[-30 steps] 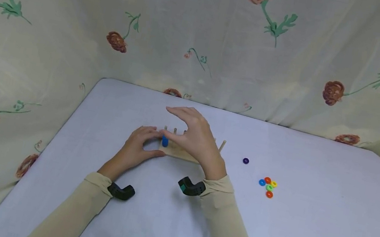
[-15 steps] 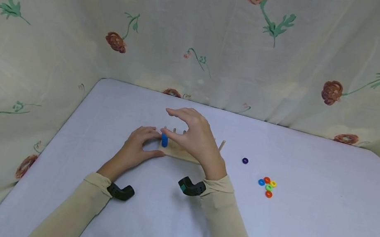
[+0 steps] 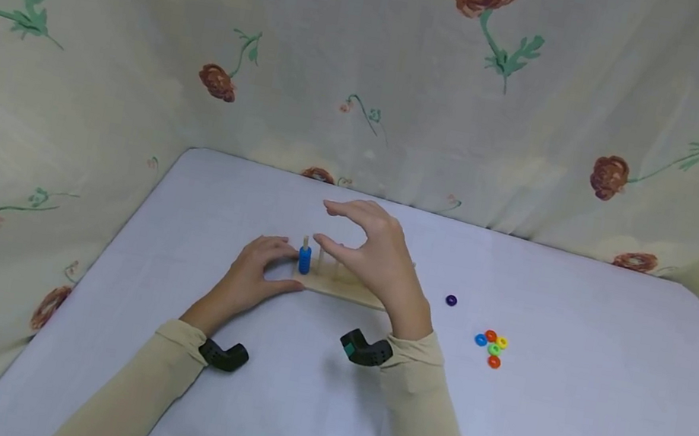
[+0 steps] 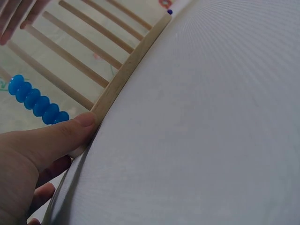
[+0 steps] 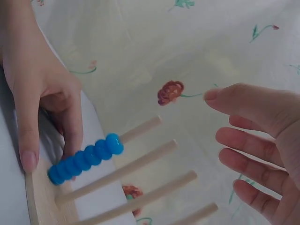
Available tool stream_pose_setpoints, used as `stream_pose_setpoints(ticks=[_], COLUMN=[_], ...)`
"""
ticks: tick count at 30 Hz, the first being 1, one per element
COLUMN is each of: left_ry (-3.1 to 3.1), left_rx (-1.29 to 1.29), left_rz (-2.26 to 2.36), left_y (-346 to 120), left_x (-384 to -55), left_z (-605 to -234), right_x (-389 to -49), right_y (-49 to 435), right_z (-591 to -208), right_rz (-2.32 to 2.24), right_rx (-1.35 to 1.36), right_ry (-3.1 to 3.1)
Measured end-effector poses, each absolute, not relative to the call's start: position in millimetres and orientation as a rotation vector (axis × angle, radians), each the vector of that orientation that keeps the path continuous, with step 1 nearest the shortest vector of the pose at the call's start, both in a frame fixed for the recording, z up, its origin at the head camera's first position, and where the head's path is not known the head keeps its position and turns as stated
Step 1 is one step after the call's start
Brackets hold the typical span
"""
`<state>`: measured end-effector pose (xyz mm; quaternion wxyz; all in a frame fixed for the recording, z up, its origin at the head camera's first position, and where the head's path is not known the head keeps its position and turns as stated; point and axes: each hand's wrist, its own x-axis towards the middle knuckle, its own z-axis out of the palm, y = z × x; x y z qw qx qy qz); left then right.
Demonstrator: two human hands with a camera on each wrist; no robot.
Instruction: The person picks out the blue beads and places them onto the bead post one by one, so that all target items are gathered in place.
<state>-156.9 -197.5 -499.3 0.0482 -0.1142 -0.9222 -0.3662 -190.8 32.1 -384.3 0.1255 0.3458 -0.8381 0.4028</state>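
Note:
A wooden peg board (image 3: 340,291) with several upright pegs stands on the white table. Blue rings (image 5: 89,159) are stacked on its leftmost peg, whose top sticks out bare. My left hand (image 3: 253,270) grips the board's left end, with the thumb (image 4: 79,126) on the front edge and the fingers behind. Above the pegs, my right hand (image 3: 380,258) hovers with thumb and fingers spread apart and nothing between them. It hides part of the board's right side in the head view. The other pegs that show, such as the second peg (image 5: 122,168), carry no rings.
To the right of the board lies a single purple ring (image 3: 451,301). Farther right is a loose group with a blue ring (image 3: 481,339), a yellow ring (image 3: 503,342), a green ring (image 3: 494,349) and two orange-red rings (image 3: 494,363). A flowered curtain (image 3: 309,126) hangs behind the table.
My right hand has shifted slightly to the right, away from the leftmost peg, so the blue stack shows more fully. The left hand stays on the board.

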Motion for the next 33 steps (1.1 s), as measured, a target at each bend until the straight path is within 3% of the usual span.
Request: stream_pose_setpoints(ticks=[16,33], left_ry=[-2.8,-2.801], left_rx=[-0.363,-0.362], left_rz=[-1.132,-1.142], left_y=[-196,-197], left_x=[-156,-156], left_z=[-499,-499], right_x=[-181,-158], right_y=[99,186], right_z=[-383,-408], right_rz=[1.195,1.007], right_rx=[0.862,0.679], right_ry=[-2.466,-2.631])
